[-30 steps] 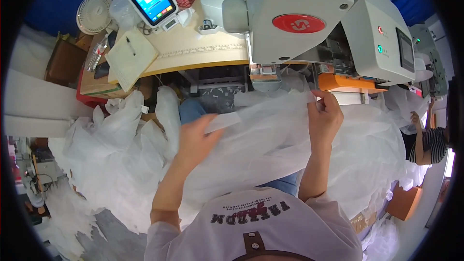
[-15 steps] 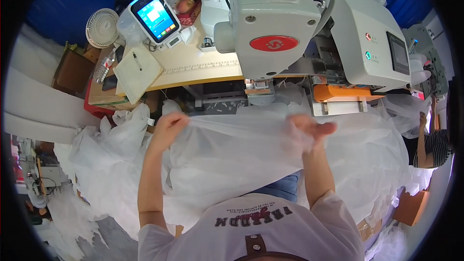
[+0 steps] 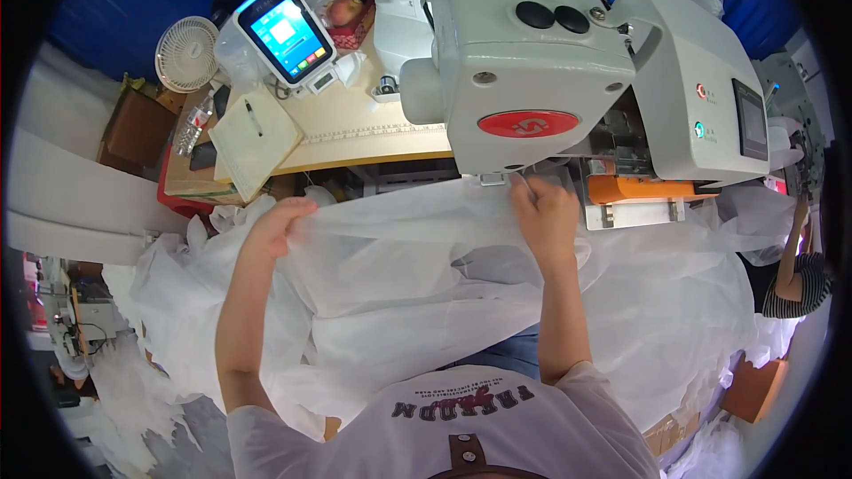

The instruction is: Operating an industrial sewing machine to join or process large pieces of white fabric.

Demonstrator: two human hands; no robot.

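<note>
Both hands grip the top edge of a thin, translucent white nonwoven fabric sheet (image 3: 417,257), stretched taut between them. The left hand (image 3: 275,226) pinches its edge with curled fingers, the rest of the sheet draping below. The right hand (image 3: 546,213) holds the edge closed-fisted, just beneath the grey-white industrial sewing machine head (image 3: 524,53); an orange machine part (image 3: 639,188) sits just right of it.

Your left hand (image 3: 277,223) and right hand (image 3: 543,213) gripped the fabric sheet (image 3: 417,257) stretched between your fingers. The sewing machine (image 3: 532,62) stood just beyond your right fingers, the tablet (image 3: 286,31) beyond your left.
</note>
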